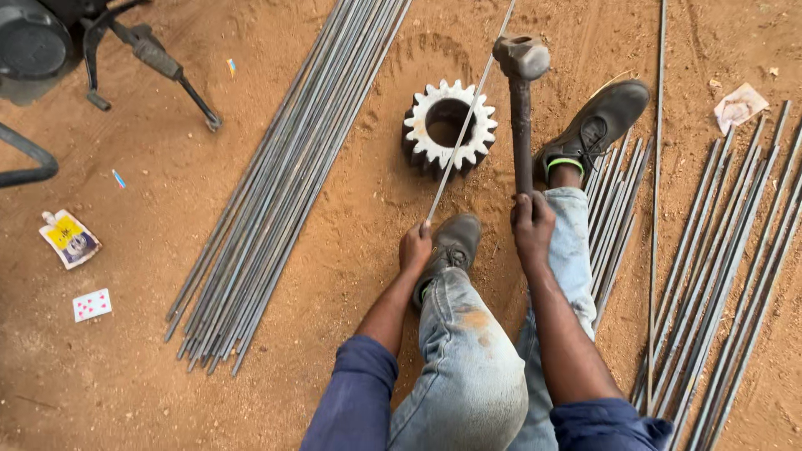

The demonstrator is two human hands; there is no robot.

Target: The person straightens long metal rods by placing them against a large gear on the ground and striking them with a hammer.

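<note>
My left hand (414,248) grips the near end of a thin steel rod (469,115) that runs away from me across the top of a large toothed gear wheel (449,126) lying on the sandy ground. My right hand (532,225) is closed around the handle of a heavy metal hammer (521,63), whose head is raised just right of the gear. My legs in worn jeans and two dark shoes (452,245) lie between the hands.
A long bundle of steel rods (276,192) lies to the left. More rods (735,267) lie on the right and under my right leg. A black machine base (50,50) stands at top left. A pouch (70,239), a playing card (92,304) and paper scrap (738,106) litter the sand.
</note>
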